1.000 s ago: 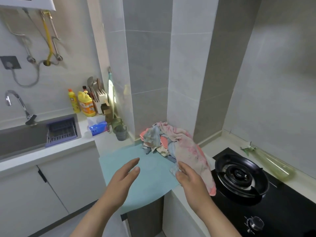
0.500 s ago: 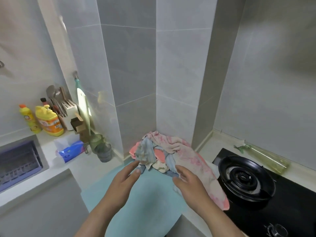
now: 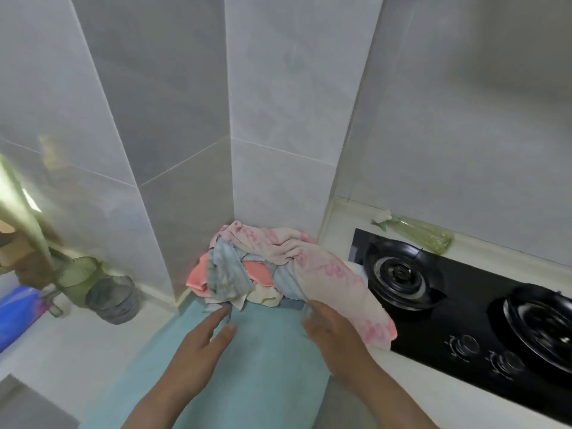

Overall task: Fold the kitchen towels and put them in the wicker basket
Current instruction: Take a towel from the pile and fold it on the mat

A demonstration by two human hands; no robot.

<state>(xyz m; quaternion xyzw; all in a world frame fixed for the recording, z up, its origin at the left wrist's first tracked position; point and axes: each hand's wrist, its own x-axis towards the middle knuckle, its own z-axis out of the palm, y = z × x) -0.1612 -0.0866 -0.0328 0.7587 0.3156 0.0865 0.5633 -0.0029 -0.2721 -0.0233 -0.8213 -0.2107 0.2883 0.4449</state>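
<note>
A crumpled heap of kitchen towels (image 3: 247,267) lies in the tiled corner of the counter: a pale pink printed towel (image 3: 334,274) on top and to the right, a blue-grey striped one (image 3: 226,274), and a coral one (image 3: 198,275) underneath. A flat light-blue cloth (image 3: 266,345) covers the counter in front of the heap. My left hand (image 3: 201,342) reaches toward the heap's front edge with fingers apart, fingertips at the striped towel's hem. My right hand (image 3: 331,326) grips the lower edge of the pink towel. No wicker basket is in view.
A black gas hob with two burners (image 3: 402,274) and knobs (image 3: 464,345) sits right of the heap. A pale green bottle (image 3: 421,233) lies behind it. At left stand a grey cup (image 3: 113,298), a green container (image 3: 77,274) and a blue packet (image 3: 17,311).
The view has moved closer and to the right, toward the corner. Both hands have advanced to the heap; my left fingertips now reach the striped towel while my right keeps hold of the pink one.
</note>
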